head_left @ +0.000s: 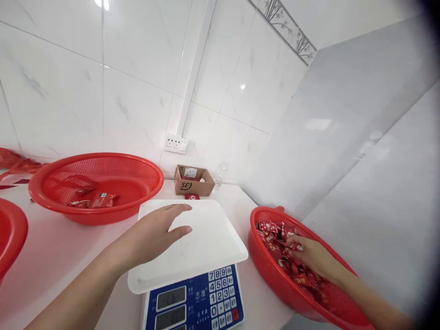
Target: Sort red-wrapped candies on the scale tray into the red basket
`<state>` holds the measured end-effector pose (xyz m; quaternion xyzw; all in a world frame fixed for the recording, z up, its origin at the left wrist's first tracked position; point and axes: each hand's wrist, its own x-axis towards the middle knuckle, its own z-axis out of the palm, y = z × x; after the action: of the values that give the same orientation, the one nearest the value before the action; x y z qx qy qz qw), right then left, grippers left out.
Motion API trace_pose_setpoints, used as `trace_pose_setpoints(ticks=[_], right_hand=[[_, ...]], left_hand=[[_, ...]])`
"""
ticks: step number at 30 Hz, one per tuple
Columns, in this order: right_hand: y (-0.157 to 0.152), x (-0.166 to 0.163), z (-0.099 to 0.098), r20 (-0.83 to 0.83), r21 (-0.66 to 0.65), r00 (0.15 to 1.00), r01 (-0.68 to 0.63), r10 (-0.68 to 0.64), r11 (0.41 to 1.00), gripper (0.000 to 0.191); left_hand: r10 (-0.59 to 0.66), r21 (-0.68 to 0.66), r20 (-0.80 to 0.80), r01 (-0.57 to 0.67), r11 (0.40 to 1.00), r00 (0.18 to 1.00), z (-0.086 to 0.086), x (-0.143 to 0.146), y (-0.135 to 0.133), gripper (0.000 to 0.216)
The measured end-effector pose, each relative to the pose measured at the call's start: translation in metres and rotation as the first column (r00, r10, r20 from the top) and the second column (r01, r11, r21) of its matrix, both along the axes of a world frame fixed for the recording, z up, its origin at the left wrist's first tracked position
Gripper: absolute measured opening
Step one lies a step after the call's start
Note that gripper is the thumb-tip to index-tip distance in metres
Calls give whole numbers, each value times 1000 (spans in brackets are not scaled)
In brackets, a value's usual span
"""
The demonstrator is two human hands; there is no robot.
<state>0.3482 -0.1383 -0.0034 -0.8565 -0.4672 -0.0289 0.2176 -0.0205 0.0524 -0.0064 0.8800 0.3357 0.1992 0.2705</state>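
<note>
My left hand (pixel 156 231) hovers flat over the white pan (pixel 209 238) of a weighing scale, fingers stretched out and holding nothing. The scale's blue keypad and display (pixel 195 302) face me at the bottom. My right hand (pixel 309 254) reaches into a red mesh basket (pixel 264 256) on the right. Its fingers are curled among several small red wrapped packets (pixel 271 233); what they grip is hidden.
A large red mesh basket (pixel 96 160) at the back left holds a few red packets (pixel 103 200). Another red basket's rim (pixel 13 233) shows at the far left. A small cardboard box (pixel 193 181) stands by the tiled wall below a socket (pixel 176 144).
</note>
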Motion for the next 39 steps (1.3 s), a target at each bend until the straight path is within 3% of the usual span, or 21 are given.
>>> trace_pose_setpoints(ticks=[4,8,13,17,20,24,31,36,39], right_hand=[[20,-29,29,-58,22,993,-103,104,994,5],[48,-92,41,-165,61,927,-331,337,942,9],[79,-165,32,-290,126,716,-629,635,767,12],[98,-192,20,-341,183,578,-733,741,655,17],[108,-196,17,-353,220,529,-755,772,618,19],[112,-187,18,-387,277,520,-722,762,634,18],[116,-164,12,-507,392,555,-534,660,749,10],[125,-162,8,-458,458,606,-467,651,757,15],[126,-160,9,-485,459,573,-476,661,750,13]], left_hand=[[-28,-28,85,30,999,996,-4,5,-3,51],[-57,-175,189,90,980,980,-2,11,-7,54],[-73,-345,398,223,912,915,2,17,-11,54],[-13,-381,586,290,878,810,-1,21,-7,30],[50,-382,629,253,889,776,-2,22,-1,20],[121,-382,670,200,902,733,-2,20,5,21],[179,-430,663,175,886,727,-3,19,9,21],[176,-424,583,112,899,793,-7,21,12,18],[173,-379,491,31,925,854,-11,23,13,18]])
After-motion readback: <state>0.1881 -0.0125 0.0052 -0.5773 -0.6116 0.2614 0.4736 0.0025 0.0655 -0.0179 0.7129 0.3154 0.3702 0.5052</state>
